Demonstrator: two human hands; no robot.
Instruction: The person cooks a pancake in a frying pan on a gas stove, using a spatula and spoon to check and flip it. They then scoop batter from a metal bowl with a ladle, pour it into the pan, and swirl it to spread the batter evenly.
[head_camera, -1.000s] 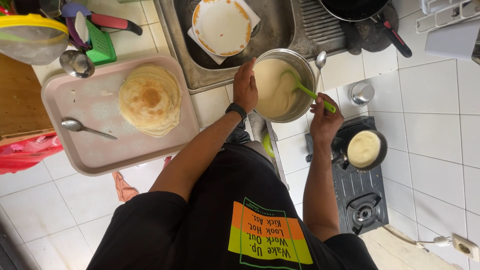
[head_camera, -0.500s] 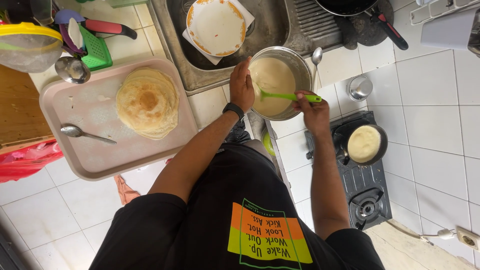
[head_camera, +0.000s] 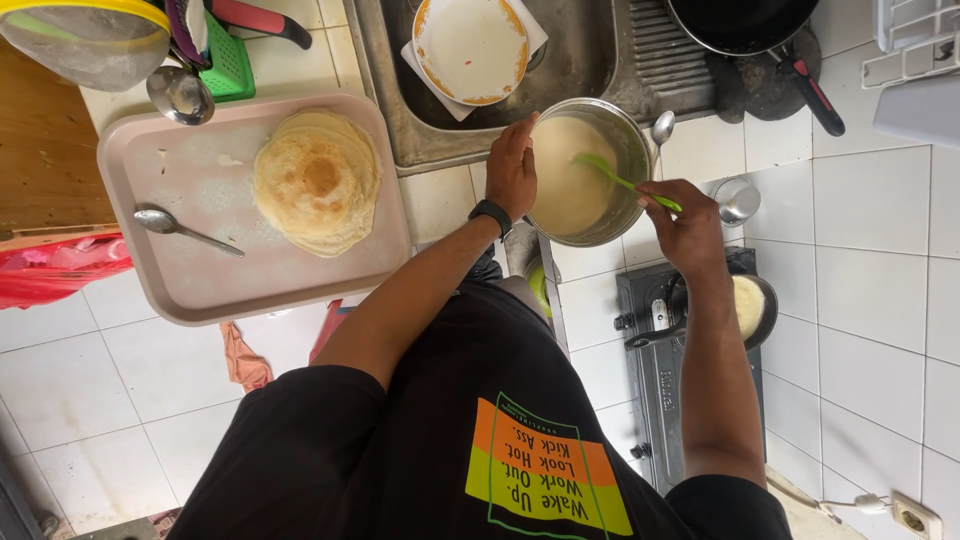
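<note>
Nearest, black shirt with an orange and green patch. Just past it on the right, a small pan of pale batter on a stove. Right hand clenched round the handle of a green ladle, its scoop dipped in the batter. Left hand, black band at the wrist, fingers curled over the near rim of the pot, thumb outside. Pot sitting on the tiled counter, at the edge of the sink. To the left, a pink tray bearing a stack of flatbreads and a spoon, well apart. Farther off, in the sink, an orange-rimmed plate; beyond the pot, a black pan.
</note>
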